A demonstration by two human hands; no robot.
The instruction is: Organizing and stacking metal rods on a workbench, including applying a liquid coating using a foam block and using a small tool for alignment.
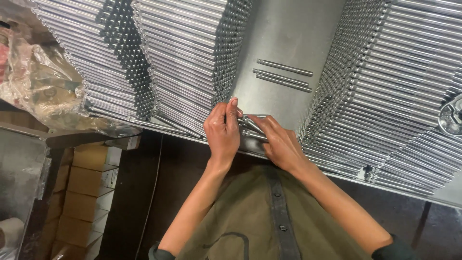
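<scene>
Gathering a small bundle of metal rods (252, 126) at the near edge of the tabletop (284, 36), between the two big rod stacks.

Your left hand (222, 135) is curled shut round the rod ends, thumb up; your right hand (279, 143) pinches the same bundle from the right, fingers closed on it. Three loose rods (284, 74) lie farther back on the bare strip (well apart from your hands). My read: you're mid-alignment; next move needs the ends squared flush before you shift the bundle.
</scene>
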